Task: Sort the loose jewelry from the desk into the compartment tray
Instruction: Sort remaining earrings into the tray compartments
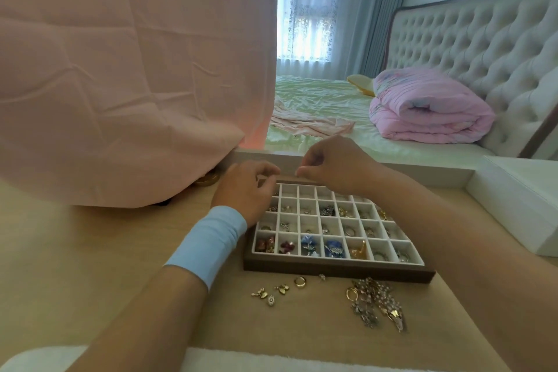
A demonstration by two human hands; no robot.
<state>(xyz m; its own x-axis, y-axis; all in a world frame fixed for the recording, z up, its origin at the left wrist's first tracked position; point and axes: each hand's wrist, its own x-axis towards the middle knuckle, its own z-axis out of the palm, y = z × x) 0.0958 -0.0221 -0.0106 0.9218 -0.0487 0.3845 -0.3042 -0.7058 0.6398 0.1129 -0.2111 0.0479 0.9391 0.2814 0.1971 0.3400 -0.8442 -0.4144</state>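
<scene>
Left hand (244,187), with a light-blue wristband (208,241) at the wrist, and right hand (329,166) are both over the far edge of the compartment tray (338,269), fingertips nearly meeting. The fingers of each hand are curled with tips drawn together; whether they pinch any item cannot be told. Loose jewelry lies on the surface (90,266), nearer the person than both hands and just in front of the tray: a gold ring (300,281), small gold charms (271,293) on the left hand's side, and a tangled heap of chains (377,302) on the right hand's side.
</scene>
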